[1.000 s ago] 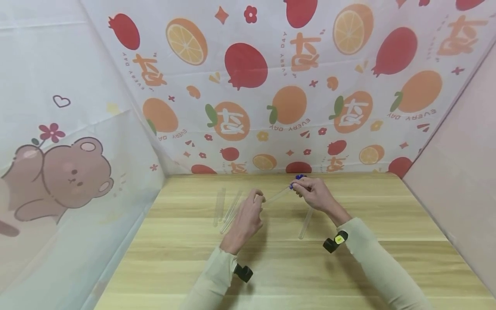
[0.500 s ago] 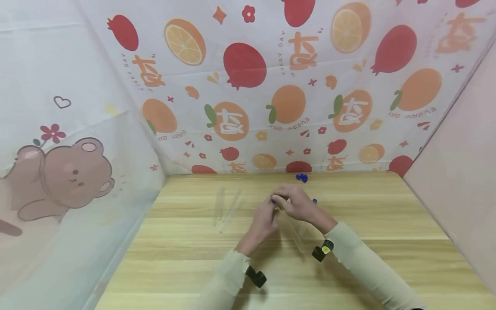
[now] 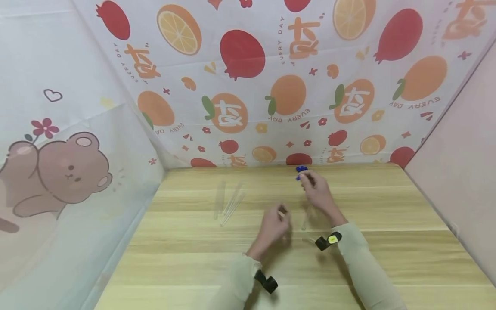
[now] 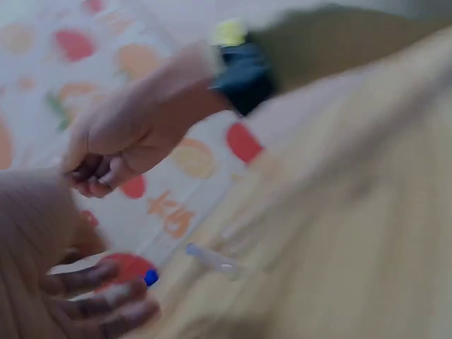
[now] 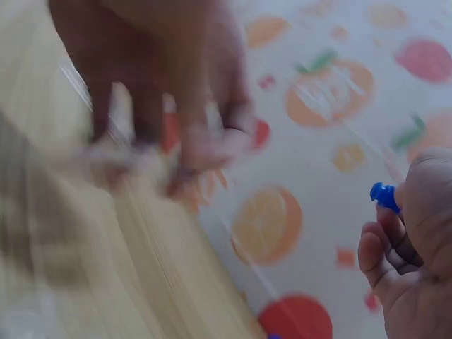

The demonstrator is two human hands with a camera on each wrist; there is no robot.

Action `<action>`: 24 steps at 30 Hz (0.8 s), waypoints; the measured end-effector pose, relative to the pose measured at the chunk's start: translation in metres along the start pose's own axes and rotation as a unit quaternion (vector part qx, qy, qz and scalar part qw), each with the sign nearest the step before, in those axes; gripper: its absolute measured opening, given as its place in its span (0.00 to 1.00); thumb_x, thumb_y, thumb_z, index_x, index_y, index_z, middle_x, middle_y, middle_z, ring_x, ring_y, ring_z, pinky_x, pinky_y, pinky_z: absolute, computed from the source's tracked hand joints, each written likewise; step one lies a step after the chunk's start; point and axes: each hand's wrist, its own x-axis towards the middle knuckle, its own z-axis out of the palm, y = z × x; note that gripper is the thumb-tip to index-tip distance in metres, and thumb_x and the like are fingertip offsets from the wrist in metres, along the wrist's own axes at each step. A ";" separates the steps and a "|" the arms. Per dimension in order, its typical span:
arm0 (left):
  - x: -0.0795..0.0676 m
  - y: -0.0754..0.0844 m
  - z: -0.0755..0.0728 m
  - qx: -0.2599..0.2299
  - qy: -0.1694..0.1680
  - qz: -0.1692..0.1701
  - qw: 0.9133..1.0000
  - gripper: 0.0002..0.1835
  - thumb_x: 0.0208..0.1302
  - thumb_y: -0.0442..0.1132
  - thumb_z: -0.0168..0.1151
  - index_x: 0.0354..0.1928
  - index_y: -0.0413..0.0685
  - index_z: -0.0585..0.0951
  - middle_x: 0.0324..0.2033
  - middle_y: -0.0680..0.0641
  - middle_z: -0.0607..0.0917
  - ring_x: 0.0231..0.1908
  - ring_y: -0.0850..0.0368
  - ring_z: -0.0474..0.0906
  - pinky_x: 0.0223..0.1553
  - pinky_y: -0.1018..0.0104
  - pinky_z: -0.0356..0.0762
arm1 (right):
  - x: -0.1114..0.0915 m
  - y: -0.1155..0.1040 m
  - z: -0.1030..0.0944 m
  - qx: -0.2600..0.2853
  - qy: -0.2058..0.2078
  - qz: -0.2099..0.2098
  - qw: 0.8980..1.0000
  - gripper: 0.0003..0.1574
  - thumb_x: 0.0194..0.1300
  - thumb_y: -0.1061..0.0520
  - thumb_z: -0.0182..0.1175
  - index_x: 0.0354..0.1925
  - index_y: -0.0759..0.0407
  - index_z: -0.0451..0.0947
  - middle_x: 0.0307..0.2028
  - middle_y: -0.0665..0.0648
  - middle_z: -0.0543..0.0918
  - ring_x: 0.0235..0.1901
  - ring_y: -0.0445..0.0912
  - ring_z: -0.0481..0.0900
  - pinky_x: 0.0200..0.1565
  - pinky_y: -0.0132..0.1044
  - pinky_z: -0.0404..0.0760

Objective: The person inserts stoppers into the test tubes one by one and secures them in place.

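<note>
My right hand (image 3: 318,191) pinches a small blue cap (image 5: 383,195) between thumb and fingertips, just in front of a little pile of blue caps (image 3: 301,168) at the table's back edge. Lower and to the left, my left hand (image 3: 274,224) hovers over the table, blurred by motion. Its fingers (image 4: 106,304) are loosely spread in the left wrist view, with nothing seen between them. Under my right forearm lies a clear tube (image 3: 305,221), partly hidden. Several more clear tubes (image 3: 231,211) lie to the left of my left hand.
The wooden table (image 3: 174,267) runs back to a fruit-print cloth (image 3: 248,129). A bear-print cloth (image 3: 73,172) closes off the left side, a plain pale wall (image 3: 461,163) the right. Each wrist wears a black camera (image 3: 266,282).
A second ago a clear tube extended between my hands; half a second ago the hands met over the table. Now they are apart: the right is back by the caps, the left is lower.
</note>
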 end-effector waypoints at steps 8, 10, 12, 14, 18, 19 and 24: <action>-0.028 0.021 0.049 0.309 -0.138 0.097 0.936 0.07 0.64 0.40 0.67 0.43 0.50 0.83 0.30 0.53 0.85 0.25 0.66 0.74 0.24 0.78 0.72 | -0.005 0.025 -0.039 -0.008 0.045 0.063 0.997 0.29 0.80 0.41 0.45 0.59 0.63 0.75 0.43 0.58 0.79 0.41 0.48 0.78 0.41 0.27 0.81; -0.029 0.023 0.057 0.361 -0.149 0.109 0.914 0.09 0.64 0.46 0.69 0.43 0.54 0.84 0.32 0.54 0.84 0.28 0.65 0.74 0.26 0.75 0.71 | -0.006 0.027 -0.044 -0.003 0.048 0.069 0.996 0.29 0.80 0.41 0.45 0.58 0.63 0.75 0.42 0.55 0.78 0.40 0.47 0.77 0.40 0.26 0.80; -0.029 0.024 0.062 0.399 -0.157 0.112 0.896 0.09 0.63 0.49 0.70 0.41 0.56 0.84 0.33 0.54 0.80 0.29 0.63 0.74 0.25 0.73 0.71 | -0.006 0.028 -0.048 0.001 0.052 0.072 0.996 0.28 0.80 0.42 0.46 0.58 0.63 0.74 0.41 0.54 0.77 0.39 0.46 0.77 0.39 0.26 0.80; -0.030 0.023 0.063 0.423 -0.160 0.108 0.885 0.10 0.62 0.49 0.72 0.40 0.57 0.83 0.33 0.54 0.78 0.30 0.62 0.74 0.24 0.73 0.71 | -0.005 0.026 -0.050 0.002 0.052 0.072 0.996 0.27 0.80 0.43 0.46 0.58 0.63 0.75 0.41 0.52 0.76 0.39 0.45 0.77 0.39 0.26 0.80; -0.032 0.021 0.062 0.462 -0.145 0.120 0.867 0.06 0.63 0.39 0.70 0.41 0.53 0.84 0.35 0.51 0.77 0.31 0.60 0.75 0.22 0.72 0.72 | -0.004 0.023 -0.053 -0.001 0.047 0.065 0.997 0.26 0.81 0.45 0.47 0.59 0.64 0.74 0.40 0.51 0.76 0.38 0.43 0.77 0.39 0.27 0.81; -0.032 0.021 0.061 0.466 -0.141 0.123 0.865 0.06 0.62 0.36 0.69 0.41 0.52 0.84 0.35 0.50 0.77 0.32 0.60 0.75 0.22 0.71 0.72 | -0.004 0.022 -0.054 0.000 0.046 0.063 0.997 0.26 0.81 0.46 0.47 0.59 0.64 0.74 0.40 0.51 0.76 0.38 0.44 0.78 0.39 0.27 0.81; -0.034 0.019 0.056 0.473 -0.132 0.125 0.862 0.08 0.62 0.32 0.66 0.42 0.49 0.84 0.38 0.48 0.77 0.35 0.58 0.74 0.21 0.72 0.69 | -0.005 0.019 -0.053 0.006 0.046 0.049 0.998 0.27 0.80 0.44 0.47 0.57 0.64 0.75 0.39 0.52 0.76 0.38 0.44 0.77 0.40 0.26 0.82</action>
